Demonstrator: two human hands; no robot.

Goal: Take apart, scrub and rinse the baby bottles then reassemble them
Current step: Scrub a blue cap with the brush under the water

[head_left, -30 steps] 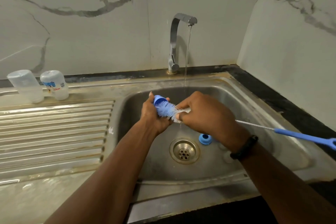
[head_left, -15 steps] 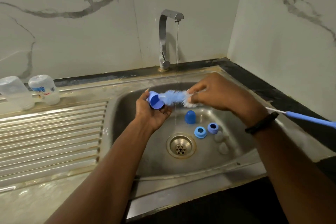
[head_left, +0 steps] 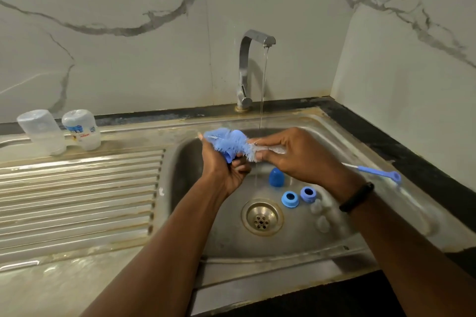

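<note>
My left hand [head_left: 224, 165] grips a blue bottle cap [head_left: 230, 157] over the sink, mostly hidden by bristles. My right hand [head_left: 296, 154] grips the bottle brush [head_left: 231, 143] near its blue and white bristle head, which lies across the cap; the brush's blue handle [head_left: 378, 172] sticks out to the right. On the sink floor lie another blue cap [head_left: 277, 177], two blue screw rings [head_left: 290, 198] [head_left: 307, 193] and two clear teats [head_left: 316, 206] [head_left: 323, 224]. Two clear bottle bodies [head_left: 42, 131] [head_left: 82, 129] stand upside down on the back ledge at left.
The tap [head_left: 248, 67] runs a thin stream of water into the steel sink [head_left: 342, 136], just behind my hands. The drain [head_left: 262, 217] sits mid-basin. A ribbed draining board [head_left: 77, 195] stretches left. Marble walls close in at the back and right.
My hands have risen and shifted slightly left. The brush head has moved over the cap, which now sits lower in my left hand under the bristles. The camera tilted, showing more of the sink.
</note>
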